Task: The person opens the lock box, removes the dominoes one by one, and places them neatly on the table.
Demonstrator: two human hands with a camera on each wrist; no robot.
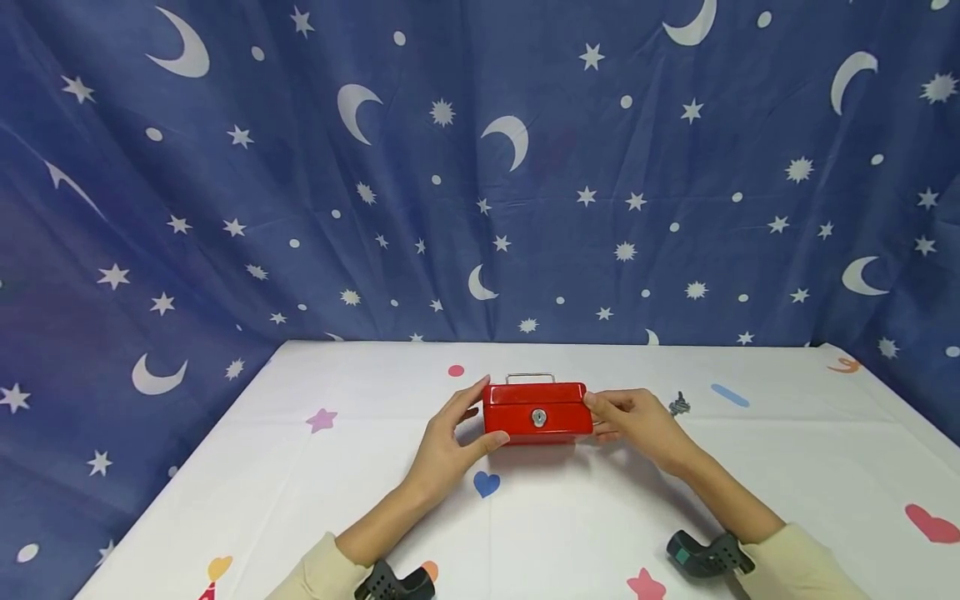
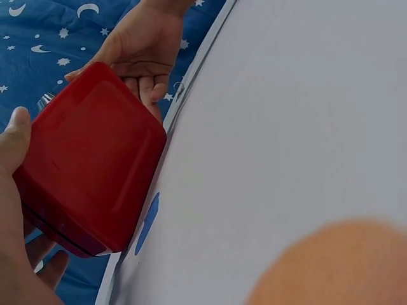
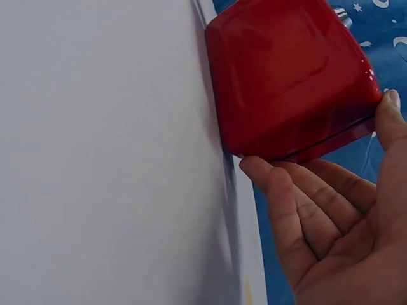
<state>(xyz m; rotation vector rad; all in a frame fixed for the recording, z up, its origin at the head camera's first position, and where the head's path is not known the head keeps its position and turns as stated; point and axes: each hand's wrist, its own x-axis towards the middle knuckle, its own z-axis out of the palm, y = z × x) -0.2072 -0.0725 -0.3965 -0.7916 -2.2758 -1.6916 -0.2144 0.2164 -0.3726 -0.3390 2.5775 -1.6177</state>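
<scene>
Between both hands is a small red cash box (image 1: 536, 412), with a round silver lock (image 1: 539, 417) on its front and a thin wire handle (image 1: 530, 376) on its lid. The lid is closed. My left hand (image 1: 448, 442) grips the left end, thumb at the lower front corner and fingers spread along the side. At the other end, my right hand (image 1: 633, 423) holds the box with its thumb on the front edge and fingers behind and below. Both wrist views show a broad smooth red face of the box (image 2: 95, 140), the lock jutting past its edge.
A small bunch of keys (image 1: 679, 405) lies on the table just right of my right hand. The white tablecloth (image 1: 360, 500) carries printed hearts, stars and other shapes. Behind the table's far edge hangs a blue curtain (image 1: 465, 183) with moons and stars.
</scene>
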